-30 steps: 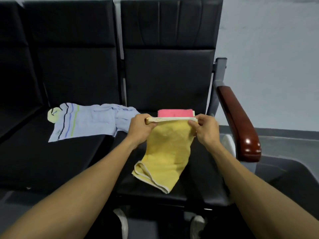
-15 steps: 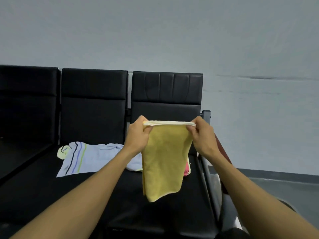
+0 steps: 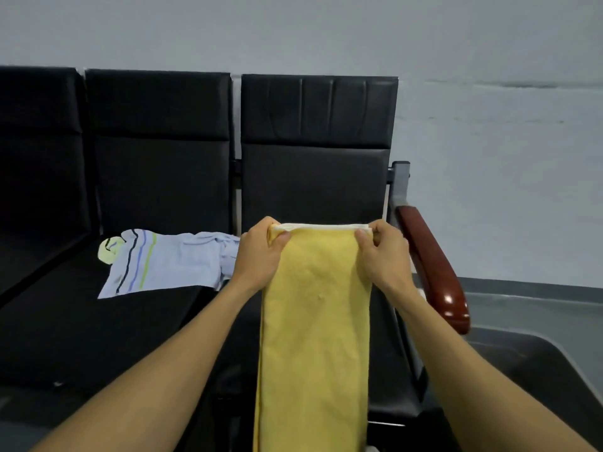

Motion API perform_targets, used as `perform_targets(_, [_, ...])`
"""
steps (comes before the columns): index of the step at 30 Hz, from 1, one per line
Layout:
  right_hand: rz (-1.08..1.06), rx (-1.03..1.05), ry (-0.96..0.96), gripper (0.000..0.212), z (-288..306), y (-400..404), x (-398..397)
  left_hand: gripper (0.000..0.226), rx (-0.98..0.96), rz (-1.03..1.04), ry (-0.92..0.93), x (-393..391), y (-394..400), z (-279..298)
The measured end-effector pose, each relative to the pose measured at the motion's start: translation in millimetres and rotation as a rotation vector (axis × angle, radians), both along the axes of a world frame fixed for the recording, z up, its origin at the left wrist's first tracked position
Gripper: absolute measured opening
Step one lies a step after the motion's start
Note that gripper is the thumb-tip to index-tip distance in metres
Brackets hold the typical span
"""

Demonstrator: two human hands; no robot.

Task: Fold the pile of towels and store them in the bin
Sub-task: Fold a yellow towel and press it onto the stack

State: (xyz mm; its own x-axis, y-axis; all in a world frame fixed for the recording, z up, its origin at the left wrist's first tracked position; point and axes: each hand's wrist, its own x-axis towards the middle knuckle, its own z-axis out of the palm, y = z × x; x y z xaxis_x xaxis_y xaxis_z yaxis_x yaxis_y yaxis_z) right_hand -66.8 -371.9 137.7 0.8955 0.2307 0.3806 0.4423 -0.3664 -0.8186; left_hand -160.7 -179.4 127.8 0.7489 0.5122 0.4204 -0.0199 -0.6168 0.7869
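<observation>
The left hand point(image 3: 257, 256) and right hand point(image 3: 383, 256) each pinch a top corner of the soft yellow terry towel point(image 3: 315, 337). It hangs limp and looks light. Holding both corners should keep it flat for folding.

Pale grey-blue wall point(image 3: 489, 60) fills the far side, with a faint horizontal mark at upper right. Row of black padded seats point(image 3: 156, 177) along it, backrests upright. Reddish-brown glossy armrest point(image 3: 430, 272) on grey metal post point(image 3: 400, 181) at right end. Grey floor point(image 3: 538, 308) at right; dark skirting strip along wall base.
</observation>
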Motion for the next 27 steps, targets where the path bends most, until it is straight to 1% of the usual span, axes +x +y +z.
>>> perform_targets(4, [0.000,-0.117,0.042,0.019,-63,7,25,0.030,-0.005,0.051,0.141,23,7,-59])
perform_targets(7, [0.005,-0.145,0.116,0.024,-109,12,44,0.041,0.001,0.086,0.187,37,17,-103])
perform_targets(11, [0.043,-0.227,0.172,0.025,-144,21,64,0.034,0.021,0.106,0.301,53,31,-141])
perform_targets(13, [0.076,-0.295,0.178,0.026,-150,28,68,0.028,-0.069,0.073,0.360,59,32,-150])
perform_targets(16, [0.112,-0.367,0.204,0.025,-163,35,79,0.022,-0.326,-0.001,0.416,69,32,-160])
perform_targets(17, [0.121,-0.380,0.221,0.024,-165,36,81,0.020,-0.355,-0.010,0.430,72,32,-164])
perform_targets(19, [0.128,-0.368,0.239,0.026,-167,39,84,0.024,-0.368,-0.016,0.439,75,33,-167])
perform_targets(20, [0.122,-0.350,0.242,0.028,-165,40,84,0.030,-0.376,-0.012,0.432,77,35,-169])
perform_targets(23, [0.109,-0.191,0.315,0.043,-159,43,81,0.063,-0.486,0.003,0.415,80,41,-165])
perform_targets(24, [0.113,-0.132,0.360,0.050,-158,43,81,0.068,-0.509,0.018,0.422,79,43,-163])
perform_targets(25, [0.121,-0.096,0.399,0.054,-160,42,82,0.064,-0.504,0.029,0.426,78,45,-161])
perform_targets(26, [0.131,-0.099,0.429,0.052,-163,40,82,0.054,-0.479,0.020,0.427,75,45,-160])
perform_targets(27, [0.144,-0.126,0.453,0.042,-167,38,82,0.039,-0.455,-0.007,0.432,72,45,-161])
